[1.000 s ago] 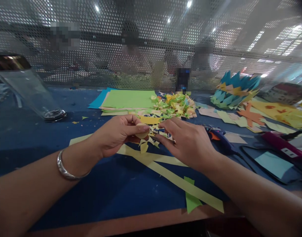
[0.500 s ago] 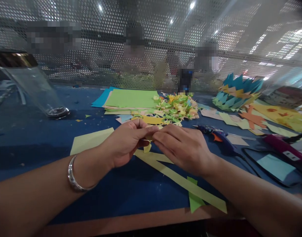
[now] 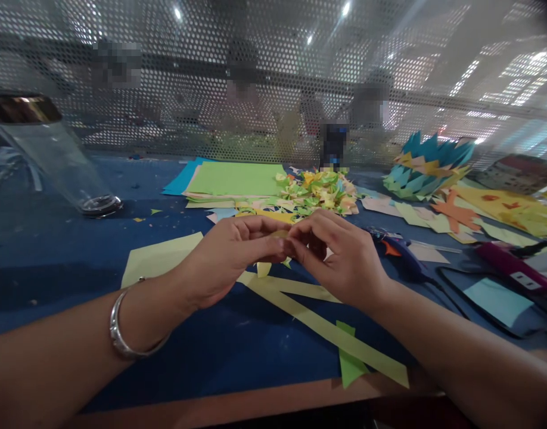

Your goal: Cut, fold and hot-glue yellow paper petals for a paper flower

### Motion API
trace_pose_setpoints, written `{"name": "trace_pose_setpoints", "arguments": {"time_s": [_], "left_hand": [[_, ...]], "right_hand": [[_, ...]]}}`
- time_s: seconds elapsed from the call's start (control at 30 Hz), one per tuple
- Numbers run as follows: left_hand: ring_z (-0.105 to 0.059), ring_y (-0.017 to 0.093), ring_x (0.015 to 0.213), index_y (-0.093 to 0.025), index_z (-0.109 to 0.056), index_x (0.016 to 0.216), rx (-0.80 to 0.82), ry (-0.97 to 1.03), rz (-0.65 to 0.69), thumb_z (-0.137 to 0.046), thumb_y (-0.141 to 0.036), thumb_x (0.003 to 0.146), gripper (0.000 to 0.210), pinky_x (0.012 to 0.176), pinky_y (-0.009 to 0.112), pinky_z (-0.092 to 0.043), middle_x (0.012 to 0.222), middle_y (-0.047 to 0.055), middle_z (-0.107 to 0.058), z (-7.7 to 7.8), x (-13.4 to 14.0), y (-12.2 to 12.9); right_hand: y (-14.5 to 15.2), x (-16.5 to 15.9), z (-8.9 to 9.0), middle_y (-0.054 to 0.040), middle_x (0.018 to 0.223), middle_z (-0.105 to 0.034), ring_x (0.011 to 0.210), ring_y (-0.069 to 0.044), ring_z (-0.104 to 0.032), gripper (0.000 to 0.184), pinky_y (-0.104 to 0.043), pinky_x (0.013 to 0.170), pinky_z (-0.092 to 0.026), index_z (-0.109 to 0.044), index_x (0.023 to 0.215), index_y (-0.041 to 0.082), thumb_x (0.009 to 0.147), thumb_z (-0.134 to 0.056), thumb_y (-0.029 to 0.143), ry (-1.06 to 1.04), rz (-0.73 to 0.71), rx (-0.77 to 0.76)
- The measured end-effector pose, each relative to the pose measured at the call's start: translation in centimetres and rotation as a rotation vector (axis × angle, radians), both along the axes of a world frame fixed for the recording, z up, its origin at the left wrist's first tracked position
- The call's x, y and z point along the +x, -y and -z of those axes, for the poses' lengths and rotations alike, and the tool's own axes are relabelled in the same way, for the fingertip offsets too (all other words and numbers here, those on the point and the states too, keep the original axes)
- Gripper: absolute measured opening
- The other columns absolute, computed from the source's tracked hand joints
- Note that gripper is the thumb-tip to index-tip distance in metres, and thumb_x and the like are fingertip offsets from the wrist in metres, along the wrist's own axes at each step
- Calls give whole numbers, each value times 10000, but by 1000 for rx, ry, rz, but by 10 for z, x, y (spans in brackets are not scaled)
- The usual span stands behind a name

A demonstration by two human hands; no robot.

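Note:
My left hand (image 3: 231, 256) and my right hand (image 3: 340, 253) meet above the blue table, fingertips pinched together. Between them is a small piece of pale yellow paper (image 3: 263, 270), its lower end hanging below my left fingers; most of it is hidden. Both hands grip it. Under them lie long pale yellow paper strips (image 3: 318, 319), one crossing a green paper scrap (image 3: 351, 360) near the table's front edge. A pale yellow sheet (image 3: 155, 256) rests beside my left wrist, partly covered by it.
A stack of coloured paper (image 3: 238, 179) sits beyond my hands, beside a heap of curled paper scraps (image 3: 325, 190). At the left stands a glass bottle (image 3: 54, 158). To the right are a glue gun (image 3: 407, 256), a purple power strip (image 3: 517, 268) and a blue-and-yellow paper crown (image 3: 428, 167).
My right fingers have shifted from lying over the paper to a fingertip pinch at its right end, with the hand more arched. My left hand still holds the paper.

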State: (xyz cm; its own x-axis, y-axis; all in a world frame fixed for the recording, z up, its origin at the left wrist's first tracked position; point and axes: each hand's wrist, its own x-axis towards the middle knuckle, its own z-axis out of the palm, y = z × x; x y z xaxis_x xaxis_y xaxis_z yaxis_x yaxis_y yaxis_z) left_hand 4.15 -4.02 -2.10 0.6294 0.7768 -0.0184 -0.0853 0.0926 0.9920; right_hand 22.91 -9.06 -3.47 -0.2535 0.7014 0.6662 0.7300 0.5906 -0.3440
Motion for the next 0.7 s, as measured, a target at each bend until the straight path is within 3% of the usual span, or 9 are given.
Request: {"name": "trace_pose_setpoints", "arguments": {"time_s": [0.2, 0.5, 0.7], "left_hand": [[-680, 169, 888, -193, -720, 1033, 182, -93, -40, -759, -260, 795, 250, 859, 313, -524, 926, 29, -729, 1, 0, 3], [-714, 200, 897, -201, -679, 1087, 245, -123, -67, -747, -328, 809, 314, 868, 342, -556, 897, 28, -746, 0, 0, 3], [-732, 195, 862, -235, -637, 1160, 266, -170, -78, -750, -313, 808, 378, 861, 333, -562, 761, -16, -727, -4, 0, 7]], "right_hand": [[0, 0, -2, -15, 817, -601, 657, -114, -533, 66, -253, 606, -436, -599, 858, 200, 921, -580, 204, -28, 19, -6], [0, 0, -1, 4, 811, -590, 578, -80, -491, 53, -233, 550, -423, -598, 915, 192, 914, -615, 243, -85, 33, -34], [1, 1, -2, 2, 826, -575, 625, -82, -514, 16, -231, 576, -438, -619, 927, 184, 916, -609, 190, -91, -23, -52]]}}
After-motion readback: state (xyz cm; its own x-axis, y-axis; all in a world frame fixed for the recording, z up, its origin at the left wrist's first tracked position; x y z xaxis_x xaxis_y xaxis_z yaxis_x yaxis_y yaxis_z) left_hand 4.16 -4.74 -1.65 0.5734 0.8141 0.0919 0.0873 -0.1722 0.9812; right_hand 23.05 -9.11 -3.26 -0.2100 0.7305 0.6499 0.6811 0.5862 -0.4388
